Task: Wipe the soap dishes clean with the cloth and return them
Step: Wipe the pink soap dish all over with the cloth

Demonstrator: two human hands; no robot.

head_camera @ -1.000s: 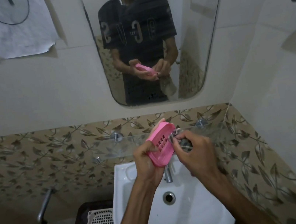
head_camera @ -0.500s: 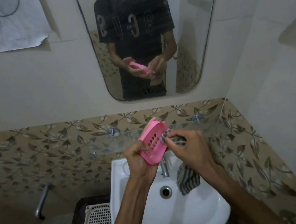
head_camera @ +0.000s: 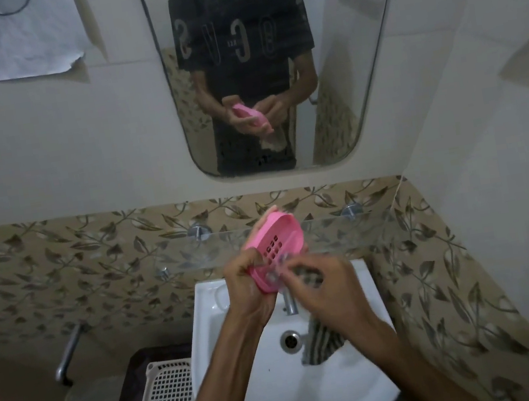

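Left hand (head_camera: 247, 288) grips the pink soap dish (head_camera: 276, 250), tilted on edge above the white basin (head_camera: 321, 395), in front of the glass shelf (head_camera: 195, 256). I see right hand (head_camera: 329, 289) fingers curled on the striped cloth (head_camera: 318, 342), pressed against the dish's lower end; motion blur there.

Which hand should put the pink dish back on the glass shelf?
Left. The left hand already grips the pink soap dish just in front of the glass shelf; the right hand holds the striped cloth.
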